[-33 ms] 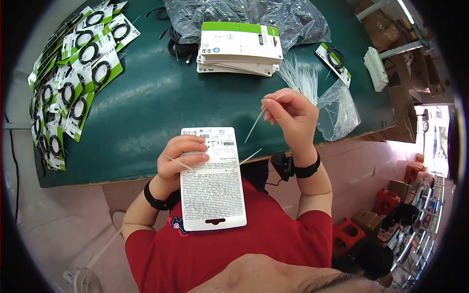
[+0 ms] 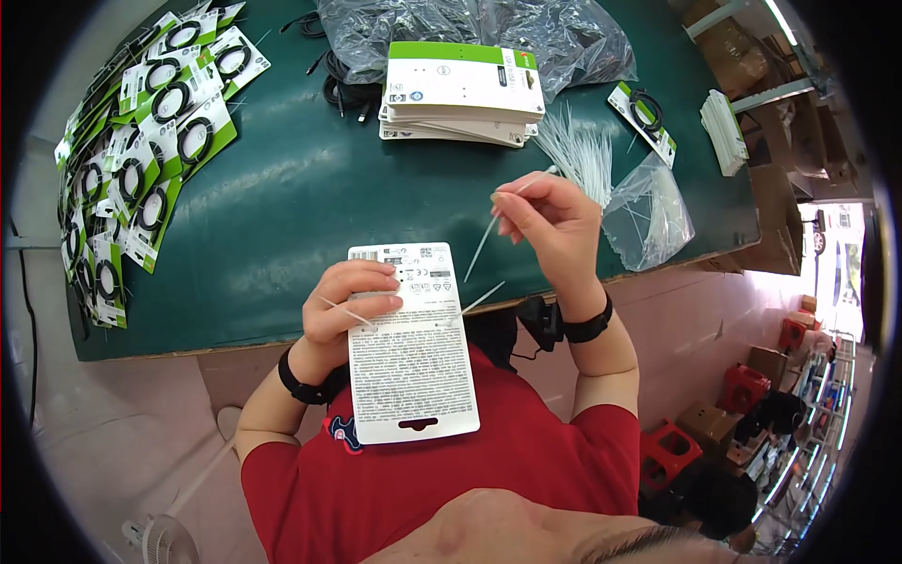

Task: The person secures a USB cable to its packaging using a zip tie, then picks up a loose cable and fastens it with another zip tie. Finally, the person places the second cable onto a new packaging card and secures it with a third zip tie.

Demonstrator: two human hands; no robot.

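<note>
A white printed packaging card [image 2: 413,381] with a hang slot stands in front of my chest, its text side facing me. My left hand [image 2: 346,299] is closed around the card's left edge, fingers lying over its face. One thin white cable tie end [image 2: 344,312] sticks out by those fingers, and a second tie end [image 2: 484,297] juts from the card's right side. Above and right of the card, my right hand [image 2: 556,226] pinches a loose white cable tie [image 2: 480,249] between thumb and fingers, its tail pointing down toward the card. What lies behind the card is hidden.
Carded black cables [image 2: 155,141] are heaped at the left of the green table [image 2: 282,226]. Flat cards [image 2: 460,80] form a stack at the back, before plastic-bagged cables [image 2: 573,38]. Loose cable ties [image 2: 578,150], a tie bag [image 2: 653,221] and one carded cable [image 2: 644,122] lie right.
My right hand has moved slightly left with the cable tie, bringing its tail nearer the card. The card's lower end has shifted a little to the right.
</note>
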